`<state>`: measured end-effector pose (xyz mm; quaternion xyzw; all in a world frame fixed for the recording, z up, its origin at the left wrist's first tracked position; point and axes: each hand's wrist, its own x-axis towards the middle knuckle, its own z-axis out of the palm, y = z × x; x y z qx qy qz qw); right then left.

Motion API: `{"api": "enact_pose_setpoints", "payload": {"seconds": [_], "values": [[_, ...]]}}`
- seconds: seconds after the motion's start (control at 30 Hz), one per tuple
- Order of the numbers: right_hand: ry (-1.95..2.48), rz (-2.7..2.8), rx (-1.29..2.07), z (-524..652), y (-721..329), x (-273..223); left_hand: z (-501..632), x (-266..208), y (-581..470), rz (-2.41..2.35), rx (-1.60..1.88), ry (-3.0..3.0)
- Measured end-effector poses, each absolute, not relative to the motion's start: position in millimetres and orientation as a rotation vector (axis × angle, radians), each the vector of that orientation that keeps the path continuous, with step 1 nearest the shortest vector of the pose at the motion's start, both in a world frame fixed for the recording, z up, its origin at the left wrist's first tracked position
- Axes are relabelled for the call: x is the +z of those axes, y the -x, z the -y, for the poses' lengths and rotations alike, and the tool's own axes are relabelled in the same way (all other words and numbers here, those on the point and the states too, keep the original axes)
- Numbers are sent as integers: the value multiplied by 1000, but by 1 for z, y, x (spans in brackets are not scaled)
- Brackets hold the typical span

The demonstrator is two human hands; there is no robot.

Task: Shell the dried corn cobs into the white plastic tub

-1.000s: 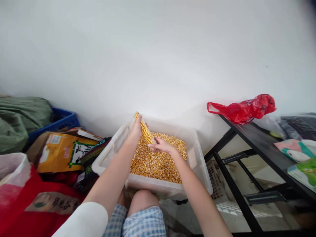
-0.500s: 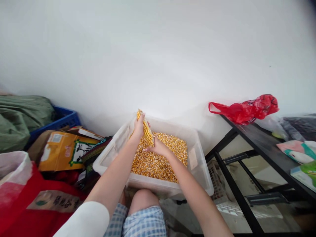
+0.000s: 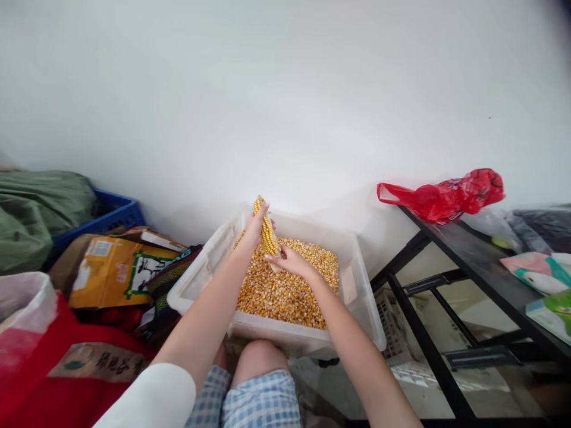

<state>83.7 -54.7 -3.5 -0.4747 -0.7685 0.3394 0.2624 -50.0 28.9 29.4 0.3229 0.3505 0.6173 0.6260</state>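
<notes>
A yellow corn cob [image 3: 268, 235] is held tilted over a translucent plastic bin [image 3: 357, 309]. My left hand [image 3: 255, 224] is wrapped round its upper part. Lower down, my right hand [image 3: 289, 260] grips the cob near its bottom end, thumb across the kernels. Part of the cob shows pale, without kernels. Loose corn kernels [image 3: 285, 300] cover the floor of the bin below both hands. The fingers of my left hand behind the cob are mostly hidden.
On the left are a red bag [image 3: 89, 380], an orange cardboard box [image 3: 111, 273] and a blue crate [image 3: 116, 211] with green cloth. To the right stands a black-framed table [image 3: 473, 255] with a red plastic bag [image 3: 446, 196] on it. A white wall [image 3: 285, 107] rises behind the bin.
The cob and my left hand have shifted slightly right. My right hand has moved a little up and right, its thumb now lying across the cob's lower part.
</notes>
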Motion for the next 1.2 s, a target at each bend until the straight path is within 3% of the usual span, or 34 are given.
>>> {"api": "enact_pose_setpoints", "payload": {"seconds": [0.33, 0.7, 1.07, 1.2], "values": [[1559, 2204, 239, 62, -69, 6, -37, 22, 51, -931, 1520, -559], [1399, 1907, 712, 53, -79, 1, -23, 30, 45, -745, 1327, -681], [1640, 2081, 268, 55, -73, 2, -33, 12, 34, -796, 1337, -635], [1683, 2074, 257, 57, -70, 5, -33, 9, 34, -826, 1316, -637]]}}
